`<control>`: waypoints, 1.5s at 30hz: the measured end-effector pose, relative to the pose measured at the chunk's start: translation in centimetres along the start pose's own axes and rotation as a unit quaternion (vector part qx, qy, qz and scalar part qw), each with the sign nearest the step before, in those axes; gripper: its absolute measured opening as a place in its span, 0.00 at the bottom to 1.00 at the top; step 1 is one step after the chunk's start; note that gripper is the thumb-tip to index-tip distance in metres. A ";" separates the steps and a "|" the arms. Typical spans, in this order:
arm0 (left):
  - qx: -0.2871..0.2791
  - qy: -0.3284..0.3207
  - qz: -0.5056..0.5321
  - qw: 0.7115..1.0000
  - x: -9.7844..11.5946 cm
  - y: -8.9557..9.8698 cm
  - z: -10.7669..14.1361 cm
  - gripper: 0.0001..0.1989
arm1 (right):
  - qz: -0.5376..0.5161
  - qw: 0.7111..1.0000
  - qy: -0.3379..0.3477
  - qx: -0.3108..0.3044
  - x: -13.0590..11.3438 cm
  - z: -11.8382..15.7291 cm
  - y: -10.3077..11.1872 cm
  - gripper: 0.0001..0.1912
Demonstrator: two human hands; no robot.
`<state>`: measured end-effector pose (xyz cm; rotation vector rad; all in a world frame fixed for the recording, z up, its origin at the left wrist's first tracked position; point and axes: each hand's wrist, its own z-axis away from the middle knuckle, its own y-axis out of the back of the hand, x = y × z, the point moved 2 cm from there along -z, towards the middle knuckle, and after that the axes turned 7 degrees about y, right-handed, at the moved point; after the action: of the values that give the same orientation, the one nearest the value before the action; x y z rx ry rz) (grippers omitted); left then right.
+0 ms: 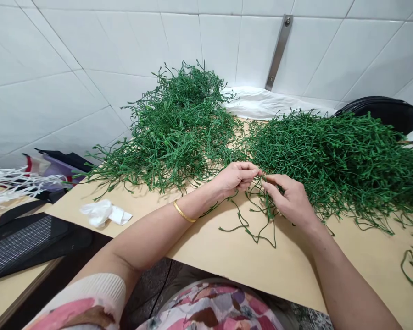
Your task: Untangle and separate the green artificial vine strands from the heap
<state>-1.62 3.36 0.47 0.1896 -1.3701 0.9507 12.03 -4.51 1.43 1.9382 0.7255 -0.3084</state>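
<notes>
My left hand (237, 178) reaches in over the table, its thumb and fingers pinched at the end of thin green strands. Facing it, fingertips almost touching, my right hand (289, 197) is closed on the same small bunch of green strands (269, 208). These look like short cords with small knotted or forked tips; their exact kind is unclear. Several strand ends hang from the fingers onto the tabletop. Behind my left hand rises a tall green heap (179, 128) of such strands, and a wider heap (330, 160) lies behind and beside my right hand.
The pale table (199, 247) meets a white tiled wall with a metal bracket (278, 52). Crumpled white tissue (105, 213) lies at the left. A black bag (382, 112) sits at the back right, white cloth (261, 103) along the wall. White netting (17, 183) is far left.
</notes>
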 end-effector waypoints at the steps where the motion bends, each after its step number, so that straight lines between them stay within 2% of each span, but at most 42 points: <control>1: -0.001 0.000 0.000 1.000 0.0 0.0 0.0 0.08 | -0.009 1.000 -0.009 -0.009 0.0 0.0 -0.1 0.10; 6: 0.034 -0.010 -0.040 0.999 0.1 -0.4 0.2 0.09 | -0.096 0.992 -0.080 -0.023 0.2 0.0 0.0 0.14; 10: 0.052 -0.003 -0.081 0.995 0.2 -0.4 0.2 0.06 | -0.170 0.978 -0.114 -0.033 0.4 0.0 0.0 0.16; 14: 0.066 0.004 -0.063 0.996 0.2 -0.3 0.2 0.05 | -0.143 0.980 -0.126 0.058 0.4 0.1 0.6 0.12; 17: 0.071 0.003 -0.072 0.995 0.3 -0.5 0.3 0.05 | -0.116 0.982 -0.113 0.101 0.2 0.2 0.8 0.13; 25: 0.082 -0.007 -0.103 0.991 0.6 -0.8 0.6 0.07 | -0.116 0.988 -0.062 0.081 -0.4 0.1 0.5 0.12; 33: 0.100 -0.008 -0.110 0.989 0.5 -0.7 0.5 0.07 | -0.100 0.980 -0.086 0.152 0.0 0.2 0.9 0.12; 40: 0.096 -0.075 -0.237 0.964 0.5 -0.9 0.6 0.08 | -0.109 0.980 -0.020 0.164 -0.6 0.1 1.2 0.11; 42: 0.092 -0.094 -0.287 0.949 0.4 -1.1 0.7 0.08 | -0.104 0.985 0.012 0.140 -0.7 0.0 1.1 0.11; 45: 0.093 -0.126 -0.329 0.931 0.3 -1.2 0.7 0.08 | -0.104 0.992 0.038 0.056 -0.7 -0.2 0.4 0.10</control>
<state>-1.33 2.28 1.38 0.8840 -1.3115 0.4918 11.68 -4.71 2.14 1.9907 0.9826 -0.4122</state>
